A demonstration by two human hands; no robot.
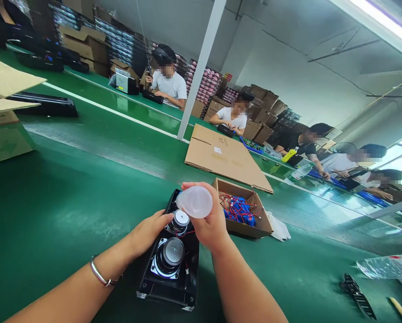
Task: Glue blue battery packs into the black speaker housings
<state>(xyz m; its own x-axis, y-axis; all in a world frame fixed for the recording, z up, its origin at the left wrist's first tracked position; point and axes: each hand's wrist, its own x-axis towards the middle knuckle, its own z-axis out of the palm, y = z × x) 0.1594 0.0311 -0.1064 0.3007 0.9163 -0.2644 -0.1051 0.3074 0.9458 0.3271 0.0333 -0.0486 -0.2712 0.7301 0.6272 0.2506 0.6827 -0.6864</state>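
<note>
A: Plastic bottle [196,202], translucent, pinched in right hand [210,224] above the speaker case [170,255]?
B: Yes. Probably light and squashy; grip its sides gently. Left hand [149,231] rests flat, fingers together, on the case.

A factory assembly line — long green conveyor belt [69,188], seated workers [169,83], stacked cardboard cartons [86,45].

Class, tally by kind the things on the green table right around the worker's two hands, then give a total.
Black speaker housing: 1
Round speaker drivers in it: 2
Translucent plastic bottle, held in the right hand: 1
Small cardboard box of blue parts: 1
Total: 5
</note>
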